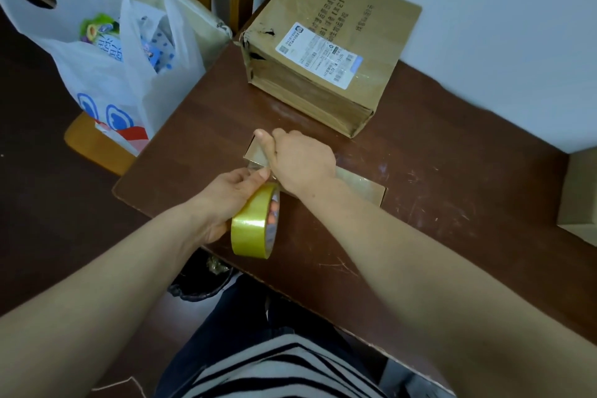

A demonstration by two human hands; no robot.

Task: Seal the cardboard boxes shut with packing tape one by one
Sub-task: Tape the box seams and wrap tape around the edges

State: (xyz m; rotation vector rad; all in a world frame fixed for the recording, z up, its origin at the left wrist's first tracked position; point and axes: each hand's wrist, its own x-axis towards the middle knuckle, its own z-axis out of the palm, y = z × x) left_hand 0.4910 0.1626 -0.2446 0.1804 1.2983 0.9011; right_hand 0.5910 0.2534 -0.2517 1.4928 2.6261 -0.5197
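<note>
A small flat cardboard box [358, 182] lies on the brown table [436, 203], mostly covered by my right hand [300, 161]. That hand presses down on the box's left end, thumb stretched along the tape on the left flap. My left hand [231, 194] grips a yellowish roll of packing tape [253, 224] just in front of the box, fingers through its core. A short strip of tape runs from the roll up onto the box under my right hand. A large worn cardboard box [326, 42] with a shipping label stands at the back of the table.
A white plastic bag [106, 68] full of goods sits on a wooden chair [93, 145] left of the table. Another cardboard box [581, 194] pokes in at the right edge. A dark bin [203, 278] is under the table's front edge. The wall rises behind the table.
</note>
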